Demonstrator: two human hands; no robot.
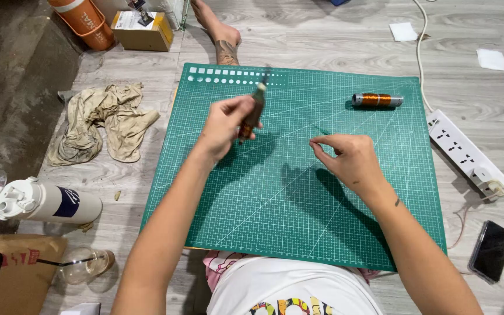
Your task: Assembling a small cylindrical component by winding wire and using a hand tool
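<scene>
Head view | left hand [226,123] grips brown tool [252,114] | right hand [348,156] pinched | tan box [142,30] top-left

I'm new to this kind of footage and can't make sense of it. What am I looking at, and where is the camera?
The one picture comes from a camera worn on a person's head, looking down at their own arms. They sit on a wooden floor with a green cutting mat in front of them. The left hand holds a small dark coil upright above the mat. The right hand pinches its fingers together; anything it holds is too fine to see. A copper wire spool lies on the mat. A power strip, rag and bottle lie around it.
</scene>
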